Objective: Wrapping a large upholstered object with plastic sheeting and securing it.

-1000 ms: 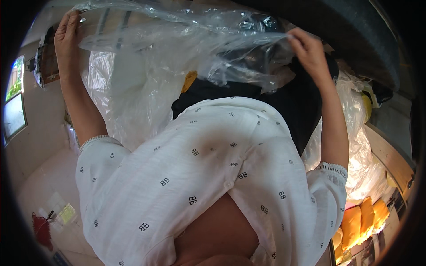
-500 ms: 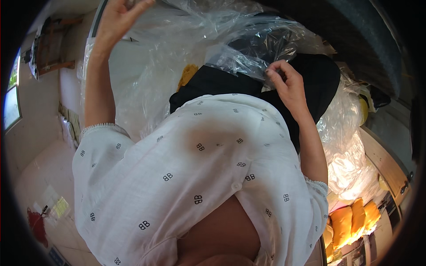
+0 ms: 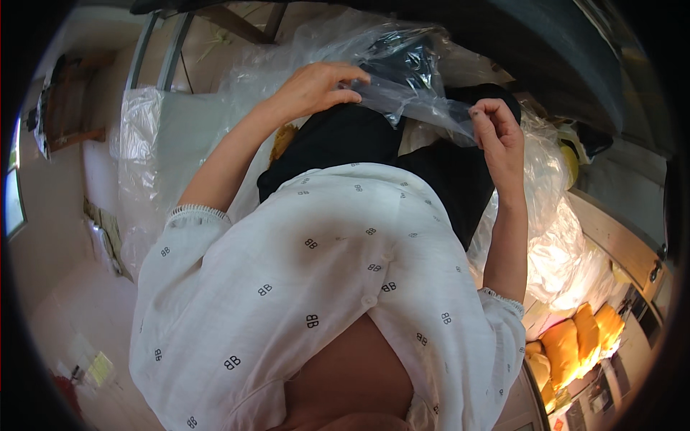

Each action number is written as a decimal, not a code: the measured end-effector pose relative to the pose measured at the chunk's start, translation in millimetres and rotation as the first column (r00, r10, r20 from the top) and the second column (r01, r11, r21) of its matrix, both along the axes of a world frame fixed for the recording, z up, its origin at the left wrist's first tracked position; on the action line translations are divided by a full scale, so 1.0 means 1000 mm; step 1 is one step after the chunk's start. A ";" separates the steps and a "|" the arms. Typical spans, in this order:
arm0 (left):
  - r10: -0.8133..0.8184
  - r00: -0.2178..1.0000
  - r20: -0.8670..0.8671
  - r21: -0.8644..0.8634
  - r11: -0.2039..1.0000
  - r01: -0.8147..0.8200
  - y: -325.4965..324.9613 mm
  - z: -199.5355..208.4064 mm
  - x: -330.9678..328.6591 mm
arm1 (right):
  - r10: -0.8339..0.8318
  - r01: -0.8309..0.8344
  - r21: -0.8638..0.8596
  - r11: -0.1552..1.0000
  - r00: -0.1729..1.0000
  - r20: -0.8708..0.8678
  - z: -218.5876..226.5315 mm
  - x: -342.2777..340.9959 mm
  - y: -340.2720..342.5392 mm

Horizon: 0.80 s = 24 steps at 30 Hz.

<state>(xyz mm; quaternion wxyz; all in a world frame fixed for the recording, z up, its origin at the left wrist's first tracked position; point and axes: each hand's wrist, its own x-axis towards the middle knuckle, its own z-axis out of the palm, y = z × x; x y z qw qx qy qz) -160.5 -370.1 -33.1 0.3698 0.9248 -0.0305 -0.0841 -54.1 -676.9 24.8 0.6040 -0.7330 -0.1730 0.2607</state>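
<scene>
A clear plastic sheet [image 3: 424, 108] is drawn across above my lap, between my two hands. My left hand [image 3: 313, 92] holds its left end, with the thumb below and the fingers above. At the other end, my right hand [image 3: 499, 140] pinches the edge of the sheet between thumb and curled fingers. Beyond it, more crumpled clear plastic [image 3: 323, 50] spreads over and past my knees. Dark trousers [image 3: 327, 147] show under the sheet.
A pile of clear plastic [image 3: 557, 266] lies at my right, near a wooden edge [image 3: 618, 244]. Orange-yellow bundles [image 3: 575, 341] sit at the lower right. A large dark panel [image 3: 532, 50] hangs over the far right. Grey metal legs [image 3: 174, 52] stand at the far left.
My left hand has come down and right from the upper left to the plastic. My right hand has moved slightly right, and the sheet now stretches between both hands.
</scene>
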 end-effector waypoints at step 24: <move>-0.031 0.971 0.238 -0.367 0.922 0.119 -0.152 0.099 0.138 | -0.261 0.410 -0.859 0.307 0.904 0.339 -0.143 0.016 -0.201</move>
